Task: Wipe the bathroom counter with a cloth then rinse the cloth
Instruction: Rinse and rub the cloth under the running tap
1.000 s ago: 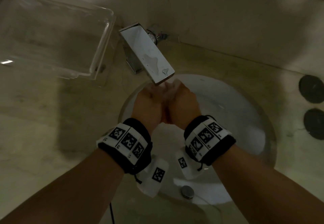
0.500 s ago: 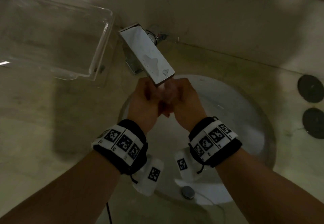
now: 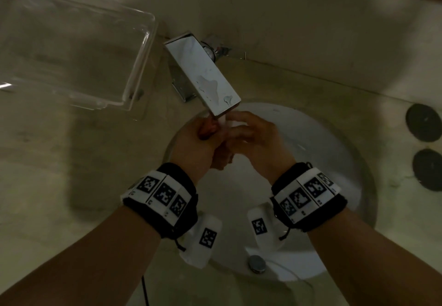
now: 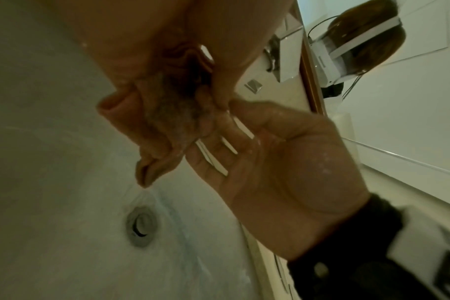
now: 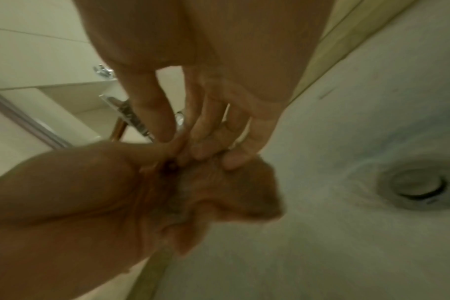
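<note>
Under the rectangular chrome faucet spout [image 3: 203, 75], over the round white sink basin [image 3: 323, 162], the head view shows the left hand [image 3: 191, 147] and right hand [image 3: 258, 143] meeting on a bunched orange cloth [image 3: 208, 127]. A clear plastic tray [image 3: 134, 71] sits on the beige stone counter [image 3: 47, 174]. From the left wrist view, the left hand grips the cloth, water dripping toward the metal drain [image 4: 141, 226]. From the right wrist view, right fingertips [image 5: 200, 146] pinch the cloth's upper edge.
</note>
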